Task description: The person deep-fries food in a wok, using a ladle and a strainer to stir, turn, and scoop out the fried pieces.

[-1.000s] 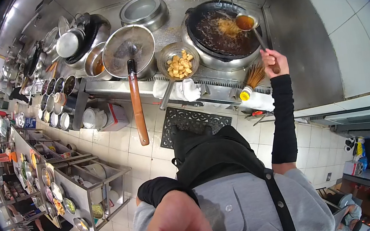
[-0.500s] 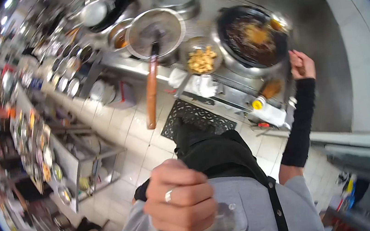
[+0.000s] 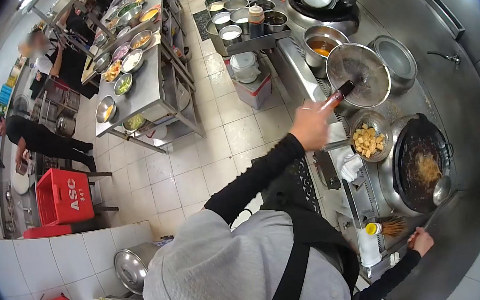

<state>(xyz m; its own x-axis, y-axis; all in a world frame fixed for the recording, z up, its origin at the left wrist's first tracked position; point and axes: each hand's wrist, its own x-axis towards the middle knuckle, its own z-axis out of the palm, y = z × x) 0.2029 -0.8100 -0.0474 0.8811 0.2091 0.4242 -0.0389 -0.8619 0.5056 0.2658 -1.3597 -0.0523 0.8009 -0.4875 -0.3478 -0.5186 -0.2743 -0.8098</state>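
My left hand (image 3: 311, 127) is closed around the brown wooden handle of a large round mesh strainer (image 3: 371, 74), which rests over pots at the back of the stove. My right hand (image 3: 421, 241) grips the handle of a metal ladle (image 3: 442, 190). The ladle's bowl is at the right rim of a black wok (image 3: 411, 195). Dark liquid with golden frothy bits (image 3: 426, 169) fills the wok. Between the strainer and the wok, a smaller wire basket (image 3: 384, 122) holds golden-brown fried cubes (image 3: 369, 141).
A pot of orange liquid (image 3: 321, 46) and a stacked metal pot (image 3: 395, 59) stand by the strainer. A bamboo brush (image 3: 393, 227) and yellow-capped bottle (image 3: 373, 228) lie at the stove edge. A steel prep table (image 3: 150, 80) with bowls, a red crate (image 3: 64, 195) and co-workers are leftward.
The view has swung left. My left hand, earlier a fist near my chest, has reached out and taken the strainer's handle. The ladle's bowl now shows at the wok's rim.
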